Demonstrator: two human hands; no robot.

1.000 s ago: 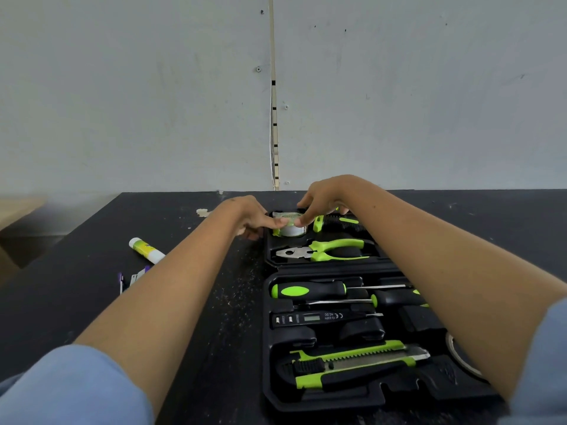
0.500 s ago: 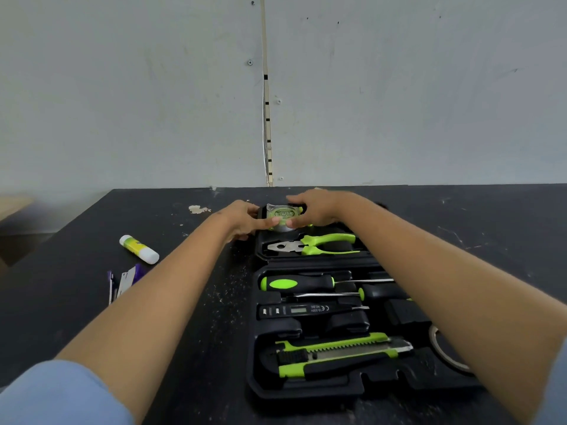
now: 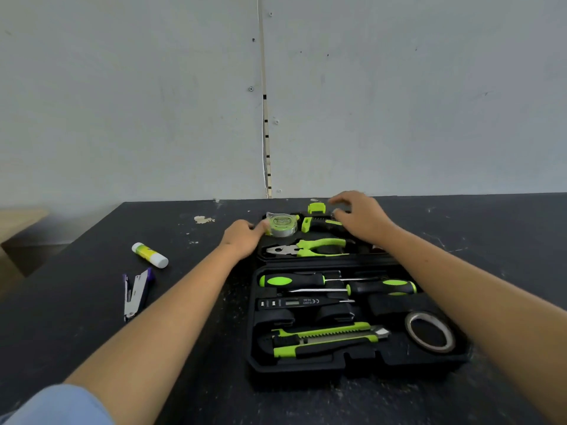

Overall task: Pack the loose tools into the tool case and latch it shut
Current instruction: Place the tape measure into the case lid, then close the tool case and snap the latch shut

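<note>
The black tool case (image 3: 306, 365) lies open on the dark table. Its far half holds a round green tape measure (image 3: 281, 223), green-handled pliers (image 3: 310, 249) and a black-green tool (image 3: 322, 223). The near half holds two screwdrivers (image 3: 291, 281), a voltage tester (image 3: 294, 303), a utility knife (image 3: 325, 338) and a tape roll (image 3: 429, 332). My left hand (image 3: 241, 239) rests at the case's far left edge, its thumb against the tape measure. My right hand (image 3: 360, 217) hovers over the far right of the case, fingers spread. A green latch (image 3: 316, 207) sticks up at the far rim.
A glue stick (image 3: 149, 255) and a purple-handled stapler-like tool (image 3: 136, 294) lie on the table left of the case. A grey wall rises directly behind the table's far edge. A wooden surface (image 3: 18, 219) shows at the far left.
My right hand has let go of the tape measure and moved right over the far half of the case. The tape measure now sits in its slot, with only my left thumb at it.
</note>
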